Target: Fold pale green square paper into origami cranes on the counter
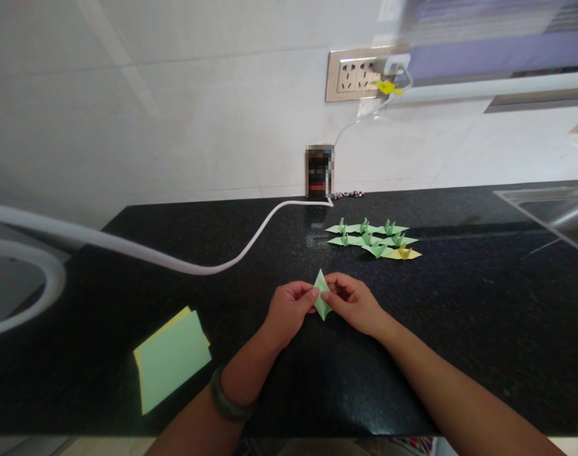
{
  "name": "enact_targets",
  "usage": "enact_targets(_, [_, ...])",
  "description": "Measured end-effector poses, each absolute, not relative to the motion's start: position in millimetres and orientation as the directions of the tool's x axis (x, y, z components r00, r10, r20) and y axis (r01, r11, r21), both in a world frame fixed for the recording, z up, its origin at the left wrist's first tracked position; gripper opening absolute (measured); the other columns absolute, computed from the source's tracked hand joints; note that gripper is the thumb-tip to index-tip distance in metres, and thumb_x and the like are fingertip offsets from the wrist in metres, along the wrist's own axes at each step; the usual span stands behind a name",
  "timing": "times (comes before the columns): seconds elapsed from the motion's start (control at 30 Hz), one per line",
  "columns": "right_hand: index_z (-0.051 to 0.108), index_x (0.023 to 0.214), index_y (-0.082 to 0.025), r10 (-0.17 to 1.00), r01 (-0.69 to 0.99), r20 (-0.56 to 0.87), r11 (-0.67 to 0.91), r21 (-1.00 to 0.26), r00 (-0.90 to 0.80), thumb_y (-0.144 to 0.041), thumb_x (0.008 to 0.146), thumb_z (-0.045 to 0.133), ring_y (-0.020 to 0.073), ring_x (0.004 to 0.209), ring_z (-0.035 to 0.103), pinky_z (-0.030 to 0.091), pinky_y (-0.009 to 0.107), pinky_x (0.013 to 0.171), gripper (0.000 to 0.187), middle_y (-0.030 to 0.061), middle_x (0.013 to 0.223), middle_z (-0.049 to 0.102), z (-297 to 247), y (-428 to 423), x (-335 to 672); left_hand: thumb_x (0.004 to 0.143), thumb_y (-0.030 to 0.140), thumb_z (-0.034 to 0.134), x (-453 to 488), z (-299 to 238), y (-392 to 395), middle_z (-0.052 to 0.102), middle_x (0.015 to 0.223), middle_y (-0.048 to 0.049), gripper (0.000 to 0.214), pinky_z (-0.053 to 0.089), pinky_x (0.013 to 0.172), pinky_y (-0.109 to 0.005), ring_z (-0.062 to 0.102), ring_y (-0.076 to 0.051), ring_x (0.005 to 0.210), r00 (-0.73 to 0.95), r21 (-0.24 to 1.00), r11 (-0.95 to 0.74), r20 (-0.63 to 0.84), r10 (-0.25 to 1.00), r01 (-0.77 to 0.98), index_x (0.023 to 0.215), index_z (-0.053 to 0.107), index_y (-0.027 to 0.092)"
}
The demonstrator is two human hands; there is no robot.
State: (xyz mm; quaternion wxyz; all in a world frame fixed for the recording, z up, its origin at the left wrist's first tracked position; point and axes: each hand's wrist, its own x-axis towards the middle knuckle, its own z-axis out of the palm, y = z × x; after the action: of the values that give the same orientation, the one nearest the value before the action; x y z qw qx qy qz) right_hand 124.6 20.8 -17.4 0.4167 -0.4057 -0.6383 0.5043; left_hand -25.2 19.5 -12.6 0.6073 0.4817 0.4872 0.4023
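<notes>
A small piece of pale green folded paper (322,305), pointed at top and bottom, is held between both my hands above the dark counter. My left hand (291,310) pinches its left edge between thumb and fingers. From the other side, my right hand (355,304) is closed on its right edge, with the thumb on its face. Beyond my hands several folded paper cranes (365,238) stand in rows, mostly green, with a yellow crane (404,253) at the front right. To the left lies a stack of green and yellow paper sheets (175,361).
A thick white cable (203,270) curves across the black counter (460,329) from the left. It ends near a phone-like object (320,171), blurred out, leaning on the wall. A beaded string (350,194) lies beside it. A sink (555,209) is at right, a wall socket (353,76) above.
</notes>
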Motion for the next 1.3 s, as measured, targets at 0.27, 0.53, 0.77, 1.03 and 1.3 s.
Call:
enact_targets(0.27, [0.054,0.093,-0.017,0.932,0.259,0.148,0.241,-0.935,-0.33,-0.02,0.077,0.049,0.0104,0.062,0.047,0.039,0.022,0.056,0.017,0.0006,0.073,0.052,-20,21,124,0.067,0.034,0.058,-27,-13,22,0.06,0.064,-0.0016,0.022,0.045,0.056,-0.022,0.054,-0.01,0.056,0.105,0.974,0.21,-0.2,0.974,-0.084,0.073,0.061,0.012])
enact_targets(0.53, [0.058,0.088,-0.017,0.921,0.366,0.231,0.341,-0.866,-0.313,-0.022,0.08,0.047,0.0127,0.069,0.05,0.041,0.025,0.063,0.015,0.0028,0.075,0.054,-15,22,125,0.067,0.032,0.059,-28,-14,24,0.061,0.067,-0.002,0.023,0.044,0.054,-0.02,0.056,-0.009,0.059,0.192,0.947,0.295,-0.267,0.944,-0.131,0.079,0.061,0.012])
enact_targets(0.77, [0.057,0.094,-0.017,0.914,0.352,0.225,0.344,-0.87,-0.338,-0.024,0.081,0.046,0.0134,0.072,0.052,0.041,0.025,0.065,0.019,0.0042,0.082,0.056,-13,21,125,0.068,0.031,0.059,-29,-15,23,0.06,0.067,-0.0018,0.022,0.044,0.055,-0.02,0.055,-0.009,0.059,0.192,0.946,0.288,-0.258,0.947,-0.15,0.078,0.06,0.012])
enact_targets(1.03, [0.051,0.107,-0.017,0.9,0.303,0.163,0.3,-0.905,-0.404,-0.023,0.08,0.047,0.0129,0.072,0.053,0.042,0.024,0.061,0.028,0.0049,0.092,0.058,-11,18,125,0.067,0.031,0.059,-30,-12,24,0.059,0.066,-0.0018,0.021,0.043,0.053,-0.021,0.053,-0.008,0.056,0.183,0.932,0.302,-0.267,0.946,-0.2,0.076,0.059,0.012])
enact_targets(1.3, [0.056,0.095,-0.017,0.858,0.368,0.164,0.372,-0.852,-0.486,-0.018,0.076,0.05,0.0148,0.075,0.053,0.041,0.026,0.066,0.02,0.0037,0.087,0.059,-7,17,124,0.067,0.031,0.057,-30,-12,24,0.057,0.062,-0.0006,0.019,0.041,0.052,-0.021,0.051,-0.009,0.054,0.177,0.955,0.262,-0.236,0.955,-0.138,0.071,0.058,0.012])
